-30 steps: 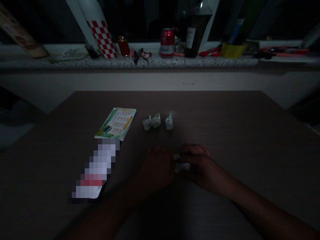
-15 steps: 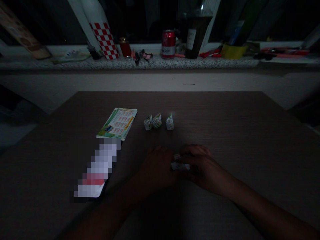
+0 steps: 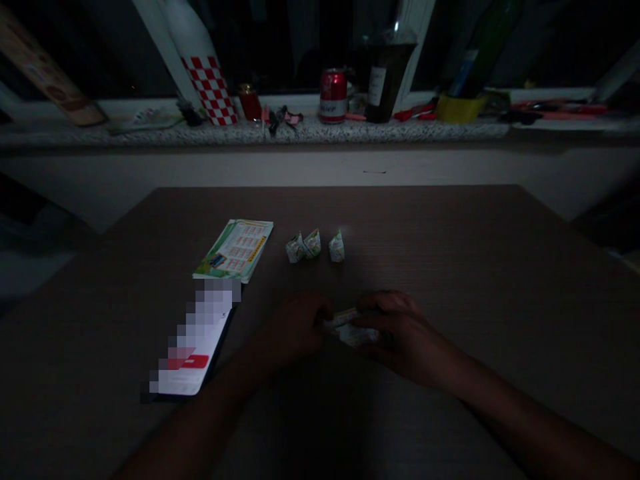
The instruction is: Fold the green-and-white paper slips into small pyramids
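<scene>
A small piece of printed paper [image 3: 350, 328], partly folded, is between my two hands above the table. My right hand [image 3: 405, 337] is closed on its right side, the fingers covering that end. My left hand [image 3: 297, 327] is closed at the paper's left edge, thumb and fingertips pinched there. Beyond the hands stand small folded paper pieces: two side by side, the left one [image 3: 295, 248] and the middle one [image 3: 313, 244], and a third folded piece [image 3: 337, 247] apart to the right. Dim light hides the detail of the fingers.
A stack of printed calendar sheets [image 3: 235, 250] lies left of the folded pieces on the brown table [image 3: 450, 233]. Nearer is a lit phone [image 3: 183, 380]. On the granite sill [image 3: 300, 137] stand a red can [image 3: 333, 97], a dark cup [image 3: 383, 87] and a checkered bottle [image 3: 213, 90].
My left hand has moved left, away from my right hand, and more of the paper shows between them. The whole view has shifted slightly.
</scene>
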`<act>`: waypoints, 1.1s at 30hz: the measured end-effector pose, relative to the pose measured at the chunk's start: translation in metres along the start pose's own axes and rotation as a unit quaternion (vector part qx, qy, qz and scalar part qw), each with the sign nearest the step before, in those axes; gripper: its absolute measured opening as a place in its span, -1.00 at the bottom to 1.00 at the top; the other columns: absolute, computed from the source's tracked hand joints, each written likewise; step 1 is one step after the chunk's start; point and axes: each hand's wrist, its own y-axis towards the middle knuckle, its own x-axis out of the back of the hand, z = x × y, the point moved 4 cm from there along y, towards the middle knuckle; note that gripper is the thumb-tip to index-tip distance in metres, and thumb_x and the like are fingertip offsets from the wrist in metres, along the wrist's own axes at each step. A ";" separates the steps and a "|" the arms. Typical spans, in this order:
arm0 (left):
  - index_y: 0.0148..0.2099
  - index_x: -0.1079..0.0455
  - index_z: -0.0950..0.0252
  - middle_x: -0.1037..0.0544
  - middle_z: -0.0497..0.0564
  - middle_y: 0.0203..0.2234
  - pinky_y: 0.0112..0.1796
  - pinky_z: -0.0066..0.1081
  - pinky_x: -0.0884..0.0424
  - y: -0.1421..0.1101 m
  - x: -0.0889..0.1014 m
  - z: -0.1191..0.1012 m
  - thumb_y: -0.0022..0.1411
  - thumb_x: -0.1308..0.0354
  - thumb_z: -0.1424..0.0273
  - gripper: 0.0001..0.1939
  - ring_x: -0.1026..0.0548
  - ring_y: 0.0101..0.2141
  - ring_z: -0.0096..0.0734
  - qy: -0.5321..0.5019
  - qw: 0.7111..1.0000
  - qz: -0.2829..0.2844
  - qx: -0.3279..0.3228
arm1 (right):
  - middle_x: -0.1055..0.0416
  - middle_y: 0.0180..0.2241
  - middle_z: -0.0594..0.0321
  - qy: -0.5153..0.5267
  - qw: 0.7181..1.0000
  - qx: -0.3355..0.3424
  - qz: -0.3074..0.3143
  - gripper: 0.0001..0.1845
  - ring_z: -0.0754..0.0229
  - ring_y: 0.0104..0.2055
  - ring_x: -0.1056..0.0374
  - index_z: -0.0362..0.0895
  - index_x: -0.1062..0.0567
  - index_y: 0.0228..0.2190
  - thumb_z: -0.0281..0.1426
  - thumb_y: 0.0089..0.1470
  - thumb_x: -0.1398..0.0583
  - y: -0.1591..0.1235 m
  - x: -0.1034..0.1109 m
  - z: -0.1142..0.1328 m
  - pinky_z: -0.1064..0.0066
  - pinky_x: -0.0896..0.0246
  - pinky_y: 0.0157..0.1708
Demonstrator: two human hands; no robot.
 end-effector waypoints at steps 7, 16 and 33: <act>-0.25 -0.43 0.27 -0.48 0.02 -0.31 -0.19 -0.34 -0.33 -0.006 0.001 -0.003 0.03 -0.02 0.64 -0.73 -0.43 -0.24 -0.30 -0.018 0.997 -0.039 -0.061 | -0.34 -0.02 0.15 0.008 0.998 0.029 0.047 -0.41 -0.04 0.07 -0.20 0.07 -0.46 -0.01 -0.42 -0.13 -0.36 -0.002 0.008 0.006 0.08 -0.02 0.07; -0.25 -0.42 0.25 -0.46 0.01 -0.27 -0.14 -0.23 -0.23 -0.016 0.000 -0.027 0.20 -0.14 0.43 -0.94 -0.35 -0.17 -0.24 0.069 0.980 -0.073 -0.169 | -0.46 -0.41 0.25 0.077 0.992 0.102 -0.012 -0.88 0.18 -0.29 -0.34 -0.11 -0.49 -0.35 -0.52 0.13 -0.16 0.004 0.013 0.010 0.23 -0.20 -0.14; -0.30 -0.41 0.27 -0.52 -0.01 -0.40 -0.26 -0.28 -0.23 -0.027 0.010 -0.046 0.23 -0.09 0.48 -0.92 -0.39 -0.35 -0.37 0.067 0.925 -0.243 -0.286 | -0.51 -0.45 0.30 0.012 0.955 0.219 -0.200 -0.82 0.24 -0.43 -0.42 -0.10 -0.47 -0.35 -0.57 -0.04 -0.25 -0.007 0.030 0.016 0.18 -0.30 -0.10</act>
